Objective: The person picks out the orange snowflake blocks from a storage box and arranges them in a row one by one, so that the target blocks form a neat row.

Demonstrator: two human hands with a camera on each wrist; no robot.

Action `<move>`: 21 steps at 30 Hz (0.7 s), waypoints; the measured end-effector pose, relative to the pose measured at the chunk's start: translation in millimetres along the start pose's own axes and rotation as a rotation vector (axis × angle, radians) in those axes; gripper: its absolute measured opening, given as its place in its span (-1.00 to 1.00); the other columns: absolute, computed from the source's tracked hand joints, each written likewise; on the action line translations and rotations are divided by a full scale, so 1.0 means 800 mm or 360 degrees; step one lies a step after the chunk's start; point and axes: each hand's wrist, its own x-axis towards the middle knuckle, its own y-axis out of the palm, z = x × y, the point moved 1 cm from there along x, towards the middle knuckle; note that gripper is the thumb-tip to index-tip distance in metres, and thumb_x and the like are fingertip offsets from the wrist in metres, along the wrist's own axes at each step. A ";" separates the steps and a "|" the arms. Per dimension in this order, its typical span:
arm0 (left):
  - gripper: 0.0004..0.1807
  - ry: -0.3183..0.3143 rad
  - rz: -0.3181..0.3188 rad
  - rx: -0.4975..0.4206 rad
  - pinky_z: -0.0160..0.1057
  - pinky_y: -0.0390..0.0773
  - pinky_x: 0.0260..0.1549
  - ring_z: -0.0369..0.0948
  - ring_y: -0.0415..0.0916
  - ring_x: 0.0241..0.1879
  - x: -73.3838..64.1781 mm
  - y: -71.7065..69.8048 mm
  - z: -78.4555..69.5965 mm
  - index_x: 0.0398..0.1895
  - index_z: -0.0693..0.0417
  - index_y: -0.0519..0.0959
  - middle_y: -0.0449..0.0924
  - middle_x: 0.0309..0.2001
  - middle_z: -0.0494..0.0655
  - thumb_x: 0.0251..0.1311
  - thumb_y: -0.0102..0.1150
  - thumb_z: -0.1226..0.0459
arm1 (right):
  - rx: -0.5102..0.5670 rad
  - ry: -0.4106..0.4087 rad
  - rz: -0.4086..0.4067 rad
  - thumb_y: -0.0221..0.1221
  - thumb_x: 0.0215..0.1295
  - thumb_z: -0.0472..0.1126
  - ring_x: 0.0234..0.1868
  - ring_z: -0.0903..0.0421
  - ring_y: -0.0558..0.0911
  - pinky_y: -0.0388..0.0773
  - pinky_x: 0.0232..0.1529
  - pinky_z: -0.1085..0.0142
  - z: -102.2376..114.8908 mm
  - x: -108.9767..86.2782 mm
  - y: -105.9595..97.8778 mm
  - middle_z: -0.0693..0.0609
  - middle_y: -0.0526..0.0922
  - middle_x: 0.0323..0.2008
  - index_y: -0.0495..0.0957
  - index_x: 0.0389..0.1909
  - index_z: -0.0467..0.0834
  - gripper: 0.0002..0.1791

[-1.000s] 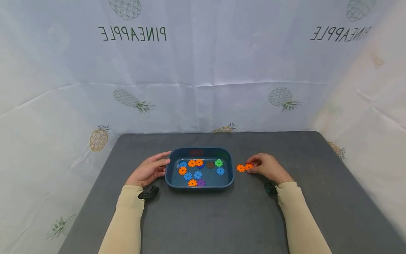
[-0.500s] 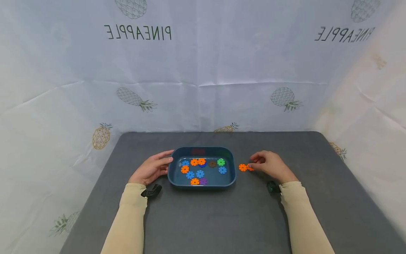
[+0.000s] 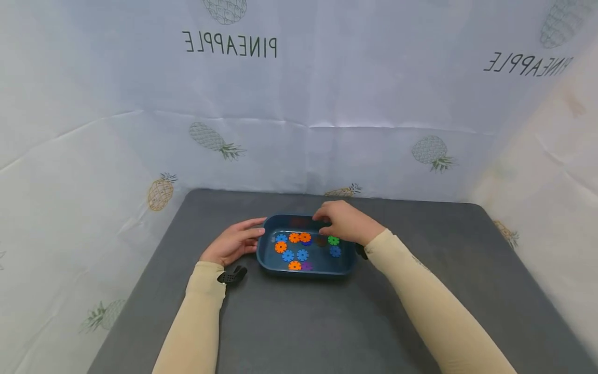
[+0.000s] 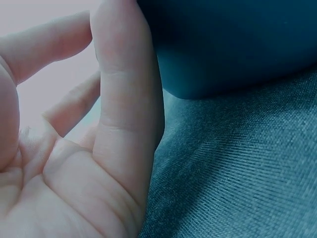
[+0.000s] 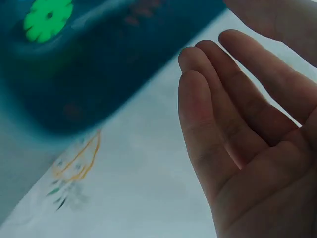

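A dark blue tray holds several notched plastic discs: orange, light blue, green, purple and brown. My left hand rests against the tray's left side, thumb at the rim; in the left wrist view its fairly straight fingers lie along the outer wall. My right hand hovers over the tray's back right corner. In the right wrist view its fingers are loosely bent, apart from the thumb, with nothing between them.
A dark grey table bears the tray, with a white pineapple-print cloth hanging behind and at both sides. The right wrist and sleeve hide a patch of table beside the tray.
My right hand has left the two orange discs on the table and moved left over the tray; those discs are now out of sight. The left hand stays at the tray.
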 end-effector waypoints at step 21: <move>-0.33 -0.0013 -0.0024 -0.0044 -0.24 0.78 -0.11 -0.16 0.67 -0.19 -0.001 -0.004 -0.004 0.62 -0.05 0.41 0.70 0.12 0.01 0.51 0.35 0.15 | -0.0418 -0.0042 0.0127 0.31 0.52 -0.33 -0.22 0.02 0.70 0.78 0.06 0.10 0.045 0.068 0.069 -0.11 0.78 -0.13 0.81 -0.05 -0.22 -0.86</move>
